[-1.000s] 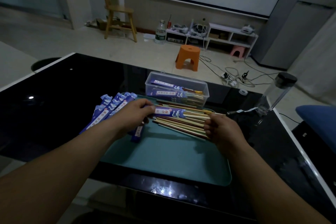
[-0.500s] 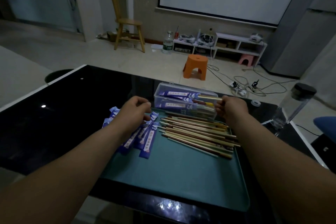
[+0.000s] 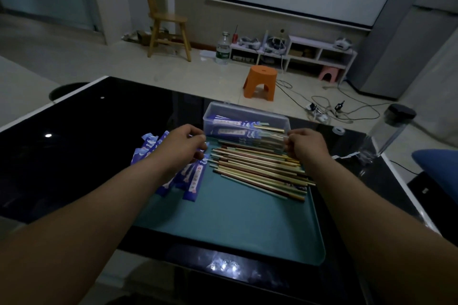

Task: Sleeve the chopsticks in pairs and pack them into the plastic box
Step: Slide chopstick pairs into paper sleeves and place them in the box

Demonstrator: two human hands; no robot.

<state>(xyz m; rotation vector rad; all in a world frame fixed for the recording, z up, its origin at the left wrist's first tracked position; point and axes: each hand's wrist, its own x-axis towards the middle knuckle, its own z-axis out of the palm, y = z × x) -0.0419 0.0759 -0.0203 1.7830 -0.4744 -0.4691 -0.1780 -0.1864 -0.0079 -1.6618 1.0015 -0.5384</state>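
Note:
The clear plastic box (image 3: 277, 120) stands at the far edge of the teal tray (image 3: 233, 225) and holds a few sleeved chopstick pairs (image 3: 233, 132). Several bare chopsticks (image 3: 257, 168) lie fanned across the tray in front of the box. A pile of blue paper sleeves (image 3: 195, 178) lies at the tray's left side. My left hand (image 3: 182, 147) is at the box's front left corner, above the sleeves, fingers curled. My right hand (image 3: 306, 147) is at the box's right end, fingers curled. I cannot see whether either hand pinches anything.
The tray sits on a glossy black table (image 3: 86, 156). A clear bottle with a black cap (image 3: 386, 134) stands at the right, and a roll of tape (image 3: 338, 130) lies behind it. An orange stool (image 3: 261, 83) and cables are on the floor beyond.
A second ago both hands held a sleeved pair over the loose chopsticks. They carried it to the box and now sit at the box's two ends, slightly lower than half a second ago.

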